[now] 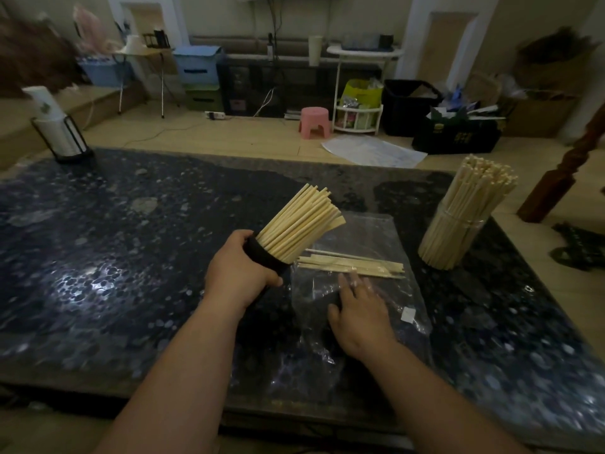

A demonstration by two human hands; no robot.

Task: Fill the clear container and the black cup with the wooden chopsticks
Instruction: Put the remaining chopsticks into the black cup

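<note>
the left grip [244, 273] is clasping the tilted black cup [265, 255] while the right grip [358, 306], flat and holding nothing, is lying on the plastic bag [393, 309] just short of the loose chopsticks [352, 265], best gathered parallel before sliding in; the clear container [458, 231] is standing packed on the bench [131, 257].

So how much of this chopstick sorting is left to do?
Nearly finished. The clear round container looks packed with wooden chopsticks. The left hand holds the tilted black cup, almost full. A few loose chopsticks lie in the clear plastic bag, where the right hand reaches.
</note>
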